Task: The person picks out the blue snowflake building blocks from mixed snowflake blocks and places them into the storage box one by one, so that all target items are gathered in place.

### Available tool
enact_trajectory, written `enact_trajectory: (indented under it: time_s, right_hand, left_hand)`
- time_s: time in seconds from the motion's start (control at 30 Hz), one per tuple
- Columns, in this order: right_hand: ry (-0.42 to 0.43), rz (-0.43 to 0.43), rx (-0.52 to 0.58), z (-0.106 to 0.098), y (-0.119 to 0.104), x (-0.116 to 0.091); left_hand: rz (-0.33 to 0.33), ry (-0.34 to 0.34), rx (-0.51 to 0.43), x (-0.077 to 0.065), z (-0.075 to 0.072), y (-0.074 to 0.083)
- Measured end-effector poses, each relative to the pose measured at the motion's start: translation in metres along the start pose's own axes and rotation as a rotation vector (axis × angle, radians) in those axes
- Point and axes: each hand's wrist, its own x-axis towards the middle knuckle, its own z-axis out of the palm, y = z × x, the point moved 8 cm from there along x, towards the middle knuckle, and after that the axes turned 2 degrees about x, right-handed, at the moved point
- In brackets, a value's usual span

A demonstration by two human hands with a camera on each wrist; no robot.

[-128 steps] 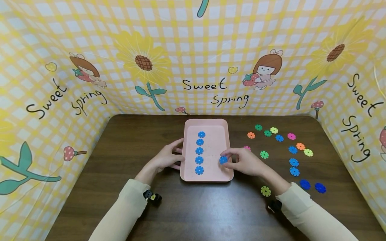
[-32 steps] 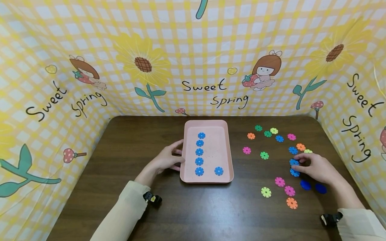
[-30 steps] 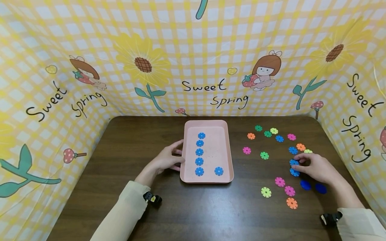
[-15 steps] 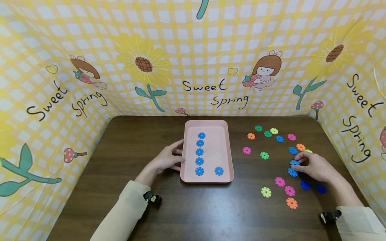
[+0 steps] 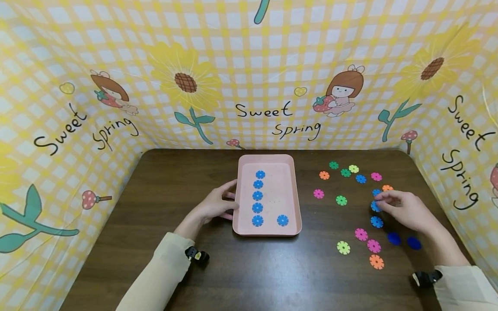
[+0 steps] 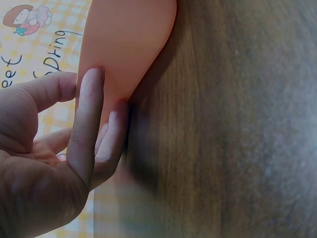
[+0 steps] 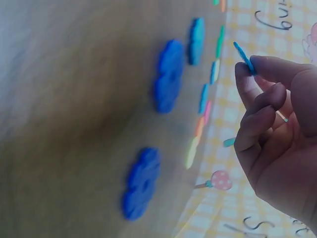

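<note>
My right hand (image 5: 406, 210) pinches a blue notched snowflake disc (image 5: 375, 206) between thumb and fingertips, above the table. In the right wrist view that disc (image 7: 242, 55) appears edge-on, held off the table. A pink tray (image 5: 272, 230) holds a column of blue discs (image 5: 257, 195) on its left and a single blue disc (image 5: 282, 220) at lower right. My left hand (image 5: 215, 203) rests at the tray's left side; in the left wrist view its extended fingers (image 6: 89, 114) touch the outer wall. Just below the held disc lies another blue disc (image 5: 376, 222).
Loose discs in green, pink, orange, yellow and blue lie right of the tray, among them a pink disc (image 5: 361, 234) and an orange disc (image 5: 376, 261). Two dark blue discs (image 5: 394, 238) lie under the right forearm. A checked cloth (image 5: 264, 65) walls the table (image 5: 186, 172).
The blue disc once in my right hand now lies in the tray's lower right. My right hand has moved back right and lifted another blue disc. My left hand stays put.
</note>
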Motion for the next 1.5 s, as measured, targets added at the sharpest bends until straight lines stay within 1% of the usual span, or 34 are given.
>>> enact_trajectory:
  time_s: [0.17,0.33,0.5,0.67,0.8,1.0,1.2,1.37,1.5]
  right_hand:
    - [0.004,-0.018,0.019,0.000,-0.019,0.005]
    - [-0.005,-0.053,0.075,0.008,-0.042,0.013]
    - [-0.044,-0.078,0.142,0.026,-0.064,0.022]
    - [-0.071,-0.098,0.154,0.044,-0.083,0.032]
    - [-0.085,-0.118,0.192,0.057,-0.098,0.040]
    - [-0.100,-0.157,0.239,0.077,-0.115,0.050]
    - [-0.116,-0.176,0.282,0.096,-0.131,0.057]
    - [-0.114,-0.187,0.294,0.110,-0.144,0.063]
    - [-0.127,-0.190,0.296,0.121,-0.153,0.067]
  left_hand:
    - [0.004,-0.001,0.008,0.001,-0.001,-0.001]
    - [0.002,-0.002,0.002,0.001,-0.001,-0.002]
    - [0.002,0.002,0.002,0.001,-0.001,-0.001]
    - [-0.001,0.005,-0.001,0.002,-0.001,-0.002]
    - [-0.009,0.005,-0.006,0.002,-0.001,-0.003]
    - [-0.007,0.008,-0.004,0.002,-0.002,-0.002]
    - [-0.007,0.017,0.006,0.003,-0.002,-0.002]
    - [0.007,0.003,0.008,0.002,-0.001,-0.002]
    - [0.014,0.004,0.010,0.003,-0.001,-0.002]
